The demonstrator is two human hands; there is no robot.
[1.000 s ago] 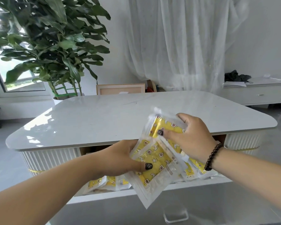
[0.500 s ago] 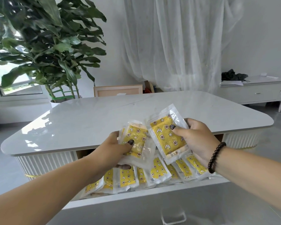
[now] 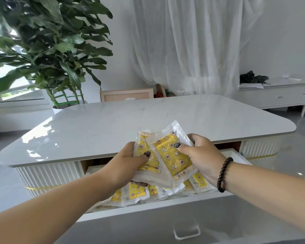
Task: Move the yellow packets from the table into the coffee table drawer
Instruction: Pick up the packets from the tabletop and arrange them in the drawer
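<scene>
Head view: your left hand (image 3: 130,161) pinches one yellow packet (image 3: 147,156), your right hand (image 3: 199,155) pinches another (image 3: 173,155), both above the open drawer (image 3: 236,155) with packets (image 3: 136,191) beneath; bench (image 3: 113,124) beyond looks bare; next, probably lower and release.

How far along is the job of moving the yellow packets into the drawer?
Mostly done: a row of packets already lies in the open drawer, and the tabletop shows none. In hand: the left hand and the right hand each grip packets above the drawer. Left: lay these in.
</scene>
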